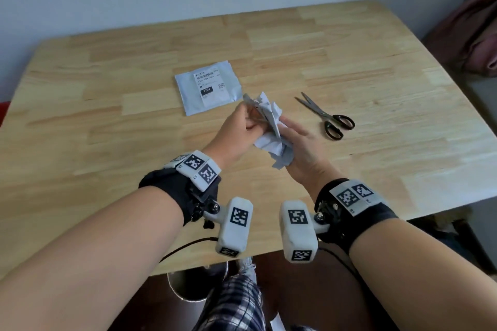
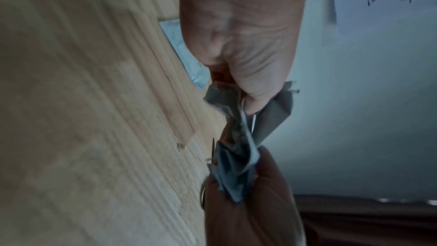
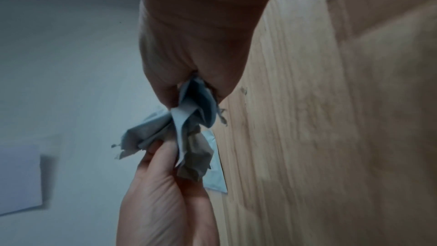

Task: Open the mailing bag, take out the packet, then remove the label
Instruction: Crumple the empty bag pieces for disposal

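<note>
A crumpled grey bag (image 1: pixel 271 129) is held above the worktop (image 1: pixel 107 121) by both hands: upper end pinched in the left hand (image 1: pixel 239 131), lower end gripped in the right hand (image 1: pixel 301 150). A flat packet (image 1: pixel 208 87) with its label (image 1: pixel 209 86) is laid just beyond. Scissors (image 1: pixel 326 115) are laid to the right.

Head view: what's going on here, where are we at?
A person holds a crumpled grey bag above the table with both hands: the left hand pinches its upper end, the right hand grips the lower end. A flat grey packet with its label still on lies further back on the table. Scissors lie to the right, untouched. What the crumpled piece holds, if anything, cannot be told.
</note>
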`<state>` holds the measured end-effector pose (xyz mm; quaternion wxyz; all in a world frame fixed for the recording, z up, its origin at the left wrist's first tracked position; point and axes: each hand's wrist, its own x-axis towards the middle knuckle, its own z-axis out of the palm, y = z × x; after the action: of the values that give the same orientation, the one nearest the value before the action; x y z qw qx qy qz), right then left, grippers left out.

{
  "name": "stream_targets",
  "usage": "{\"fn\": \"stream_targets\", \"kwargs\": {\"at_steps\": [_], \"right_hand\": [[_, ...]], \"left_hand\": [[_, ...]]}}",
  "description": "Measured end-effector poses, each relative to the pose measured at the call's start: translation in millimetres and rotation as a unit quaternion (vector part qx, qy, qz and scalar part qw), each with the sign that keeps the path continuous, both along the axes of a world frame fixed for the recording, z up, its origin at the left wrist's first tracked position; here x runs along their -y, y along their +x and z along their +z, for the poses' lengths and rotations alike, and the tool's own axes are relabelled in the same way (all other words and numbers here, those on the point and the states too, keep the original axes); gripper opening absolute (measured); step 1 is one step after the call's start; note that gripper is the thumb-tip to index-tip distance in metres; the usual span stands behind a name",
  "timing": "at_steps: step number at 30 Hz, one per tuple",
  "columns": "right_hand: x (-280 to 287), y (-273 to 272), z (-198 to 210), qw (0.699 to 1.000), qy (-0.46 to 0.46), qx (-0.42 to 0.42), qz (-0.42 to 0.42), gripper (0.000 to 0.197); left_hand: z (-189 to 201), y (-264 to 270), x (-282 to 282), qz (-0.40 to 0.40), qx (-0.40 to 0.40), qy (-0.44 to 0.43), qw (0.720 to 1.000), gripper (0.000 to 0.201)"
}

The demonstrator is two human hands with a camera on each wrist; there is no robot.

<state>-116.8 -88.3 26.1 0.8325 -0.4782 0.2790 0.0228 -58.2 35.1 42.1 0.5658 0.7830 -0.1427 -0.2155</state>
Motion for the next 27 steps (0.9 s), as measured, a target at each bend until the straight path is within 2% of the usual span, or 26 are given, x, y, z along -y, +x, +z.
{"fn": "stream_targets", "kwargs": {"at_steps": [3, 7, 10, 12, 15, 17, 19, 22, 27], "right_hand": [[-5, -39, -3, 0.999, -0.03, 0.022, -0.003, 0.029], [-14, -97, -11, 0.999, -0.022, 0.014, -0.029, 0.03], [-18, -139, -13, 0.995, -0.089, -0.008, -0.032, 0.025], [-25, -163, -16, 0.991, -0.127, -0.027, -0.005, 0.017], [-39, -192, -23, 0.984, -0.153, -0.058, 0.072, 0.017], [-49, -205, -32, 0.979, -0.151, -0.064, 0.123, 0.01], [-59, -212, -46, 0.972, -0.151, -0.062, 0.167, 0.004], [-82, -215, -74, 0.96, -0.168, -0.071, 0.212, 0.004], [-132, -202, -151, 0.955, -0.192, -0.114, 0.193, 0.012]], "left_hand": [[1, -38, -14, 0.042, 0.003, -0.029, 0.999, 0.027], [-4, -95, -28, 0.067, 0.024, -0.017, 0.997, 0.02], [-10, -136, -39, 0.079, 0.027, 0.019, 0.996, 0.017], [-15, -163, -48, 0.084, 0.04, 0.048, 0.995, 0.023], [-23, -197, -68, 0.008, 0.062, 0.142, 0.988, 0.036], [-31, -216, -84, -0.04, 0.015, 0.155, 0.987, 0.034], [-43, -228, -100, -0.069, -0.029, 0.158, 0.985, 0.032], [-69, -233, -123, -0.1, -0.057, 0.216, 0.97, 0.027], [-149, -230, -162, -0.043, -0.103, 0.282, 0.953, 0.022]]}}
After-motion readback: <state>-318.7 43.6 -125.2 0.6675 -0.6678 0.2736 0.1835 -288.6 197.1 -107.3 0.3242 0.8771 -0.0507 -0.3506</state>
